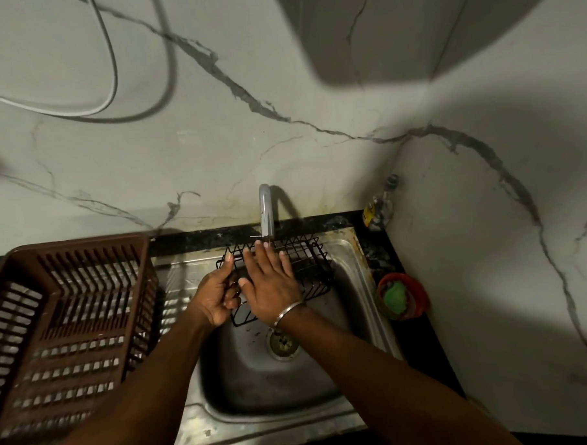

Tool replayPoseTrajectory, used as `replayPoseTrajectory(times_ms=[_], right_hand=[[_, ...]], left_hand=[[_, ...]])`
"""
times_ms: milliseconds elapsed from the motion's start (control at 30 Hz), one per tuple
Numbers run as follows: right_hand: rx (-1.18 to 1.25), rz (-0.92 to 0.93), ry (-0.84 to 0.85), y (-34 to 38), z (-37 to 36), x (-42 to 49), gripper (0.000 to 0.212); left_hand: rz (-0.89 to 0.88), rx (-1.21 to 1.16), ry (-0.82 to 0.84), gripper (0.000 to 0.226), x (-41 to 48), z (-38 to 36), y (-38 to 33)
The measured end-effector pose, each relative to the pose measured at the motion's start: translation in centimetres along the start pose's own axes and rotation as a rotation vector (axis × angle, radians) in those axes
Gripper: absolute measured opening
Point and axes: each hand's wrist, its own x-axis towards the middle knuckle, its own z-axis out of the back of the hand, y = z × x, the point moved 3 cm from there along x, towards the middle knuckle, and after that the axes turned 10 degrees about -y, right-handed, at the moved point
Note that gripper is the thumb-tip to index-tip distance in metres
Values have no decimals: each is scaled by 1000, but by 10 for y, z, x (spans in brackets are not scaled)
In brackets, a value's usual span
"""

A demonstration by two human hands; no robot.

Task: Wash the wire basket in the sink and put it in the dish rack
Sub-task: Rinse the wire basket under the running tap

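A black wire basket (312,265) hangs over the steel sink (351,277), just under the tap (265,210). My left hand (216,298) grips the basket's left rim. My right hand (269,284) lies flat inside the basket with its fingers spread, a metal bangle on the wrist. Whether water runs from the tap I cannot make out. The brown plastic dish rack (64,326) stands on the drainboard to the left of the sink, with nothing visible in it.
A red bowl with a green scrubber (401,296) sits on the dark counter right of the sink. A small bottle (379,208) stands in the back corner. Marble walls close in behind and on the right. The sink drain (283,345) lies below my hands.
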Motion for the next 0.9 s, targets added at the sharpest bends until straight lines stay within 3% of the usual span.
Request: replayPoseTrajectory(times_ms=[67, 200, 267, 400, 467, 567, 633, 767, 833, 900], right_hand=[[-9, 7, -8, -20, 4, 1, 67], [-67, -331, 41, -63, 9, 1, 69], [-71, -267, 27, -39, 5, -1, 74], [-63, 103, -30, -4, -1, -12, 67], [-89, 13, -31, -30, 4, -9, 66], [-142, -281, -2, -56, 10, -11, 67], [-129, -241, -8, -35, 7, -13, 69], [-98, 87, -28, -10, 2, -25, 68], [-118, -6, -22, -37, 6, -23, 68], [-145, -218, -13, -62, 12, -21, 70]], left_hand=[[12, -44, 4, 41, 0, 3, -1], [30, -48, -10, 43, 4, 19, -1], [35, -60, 0, 44, 2, 16, 2], [30, -107, 10, 47, 0, 17, 3], [27, -131, 0, 40, 0, 27, 1], [19, -144, -12, 38, -1, 38, -1], [13, -150, -9, 37, -3, 36, 1], [1, -152, -4, 37, -4, 32, 2], [5, -157, -9, 37, -3, 38, -2], [13, -154, -16, 36, -2, 43, -4]])
